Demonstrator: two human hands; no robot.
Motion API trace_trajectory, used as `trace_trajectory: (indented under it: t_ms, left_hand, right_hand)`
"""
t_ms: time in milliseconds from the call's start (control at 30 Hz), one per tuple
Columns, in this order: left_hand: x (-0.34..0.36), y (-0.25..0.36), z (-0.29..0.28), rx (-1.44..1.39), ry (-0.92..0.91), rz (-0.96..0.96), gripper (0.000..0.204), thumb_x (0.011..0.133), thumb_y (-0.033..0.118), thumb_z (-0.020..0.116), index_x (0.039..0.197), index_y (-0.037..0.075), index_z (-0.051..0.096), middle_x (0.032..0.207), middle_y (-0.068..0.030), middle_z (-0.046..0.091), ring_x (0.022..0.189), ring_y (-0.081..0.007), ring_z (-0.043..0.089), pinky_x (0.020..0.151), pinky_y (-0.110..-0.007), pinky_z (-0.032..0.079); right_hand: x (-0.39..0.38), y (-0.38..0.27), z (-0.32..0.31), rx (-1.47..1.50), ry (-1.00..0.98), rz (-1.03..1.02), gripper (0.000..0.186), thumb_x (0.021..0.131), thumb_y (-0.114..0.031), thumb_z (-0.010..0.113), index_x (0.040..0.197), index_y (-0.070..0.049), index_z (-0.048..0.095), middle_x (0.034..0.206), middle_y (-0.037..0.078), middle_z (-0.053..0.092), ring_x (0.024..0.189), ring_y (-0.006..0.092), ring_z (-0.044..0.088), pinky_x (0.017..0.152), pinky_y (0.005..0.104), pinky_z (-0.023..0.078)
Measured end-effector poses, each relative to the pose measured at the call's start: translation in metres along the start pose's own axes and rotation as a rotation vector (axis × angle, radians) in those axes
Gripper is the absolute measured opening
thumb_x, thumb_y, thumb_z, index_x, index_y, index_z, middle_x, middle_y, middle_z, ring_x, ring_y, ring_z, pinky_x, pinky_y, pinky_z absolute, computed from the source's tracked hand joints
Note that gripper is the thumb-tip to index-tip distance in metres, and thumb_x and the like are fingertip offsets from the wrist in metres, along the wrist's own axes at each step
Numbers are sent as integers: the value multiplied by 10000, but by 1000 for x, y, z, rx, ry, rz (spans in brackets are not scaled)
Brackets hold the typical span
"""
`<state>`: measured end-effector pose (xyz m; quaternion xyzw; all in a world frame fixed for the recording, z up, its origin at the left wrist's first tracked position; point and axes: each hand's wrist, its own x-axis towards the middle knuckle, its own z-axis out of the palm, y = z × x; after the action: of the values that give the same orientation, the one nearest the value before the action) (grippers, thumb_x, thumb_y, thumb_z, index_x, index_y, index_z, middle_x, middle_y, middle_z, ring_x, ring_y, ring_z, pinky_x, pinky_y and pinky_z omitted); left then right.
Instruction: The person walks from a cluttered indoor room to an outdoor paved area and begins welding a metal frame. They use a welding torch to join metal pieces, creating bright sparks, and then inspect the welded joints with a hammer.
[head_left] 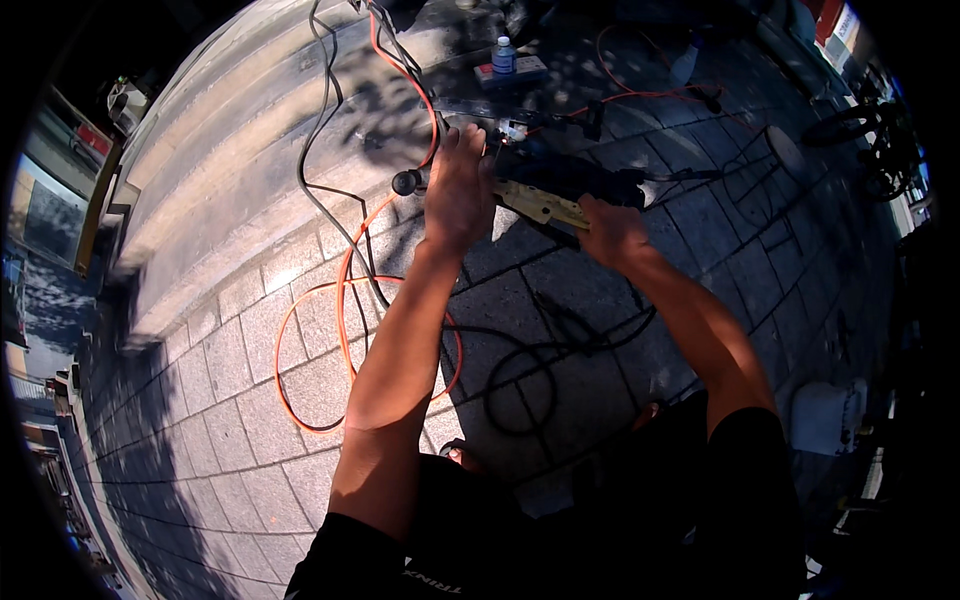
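At your far left, pale stone steps (215, 150) curve up from the grey paving (225, 385), sunlit in places and patched with shade. An orange cord (277, 360) lies looped on the paving, with a dark cable (301, 170) running down near it. Next comes a round black knob (405, 183), jutting out just left of your left hand (458, 200). That hand has its back up, fingers side by side and pointing away from you; you cannot tell whether they are clamped on anything beneath. Below it a black cable (487, 392) is coiled on the paving; beyond it a bottle (503, 57) stands on a flat box (530, 68). The yellow tool (540, 205) slants between your two hands, above the paving. Your right hand (613, 232) has its fingers clamped around the tool's right end. Farther right sits a white container (825, 418).
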<state>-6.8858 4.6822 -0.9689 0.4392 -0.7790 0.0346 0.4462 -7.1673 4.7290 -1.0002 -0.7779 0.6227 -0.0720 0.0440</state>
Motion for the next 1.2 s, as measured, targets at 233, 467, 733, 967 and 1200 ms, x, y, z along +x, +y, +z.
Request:
trace_trajectory:
  t_ms: [233,467,733,967,1200]
  left_hand:
    - [0,24,5,-18,-92,35,449,1072,173,501,1480,-12,531,1544,-216,548,1509,-423,431,1257,-517,328]
    - [-2,30,7,-29,-102,41,447,1075,187,535,1474,-15,552,1534,-219,562,1500,-433,443,1259,-518,324]
    - [-5,25,9,-19,-104,53,447,1080,226,525,1473,12,535,1547,-183,553,1528,-390,415,1278,-504,302]
    - [-3,11,3,118,31,-8,460,1082,197,508,1490,-14,515,1555,-215,535,1506,-433,433,1253,-539,336]
    - [-5,-2,1,53,55,-51,448,1099,196,474,1472,-42,543,1554,-250,531,1501,-461,427,1244,-553,332]
  right_hand:
    - [1,2,1,9,-30,-14,411,925,-300,720,1255,-113,564,1175,173,731,1052,424,713,896,554,547]
    - [2,1,2,-22,-36,17,400,934,-303,709,1258,-116,566,1153,157,737,1050,411,718,880,548,552]
    - [-1,-8,-11,-21,-47,19,424,923,-326,736,1256,-125,570,1163,144,731,1048,398,720,866,548,560]
    - [-5,-12,-14,8,-41,-63,419,930,-300,724,1272,-105,581,1169,173,722,1057,416,716,905,546,556]
    - [-2,0,1,-16,-52,-37,456,943,-301,736,1317,-111,558,1180,183,718,1013,437,714,900,579,552]
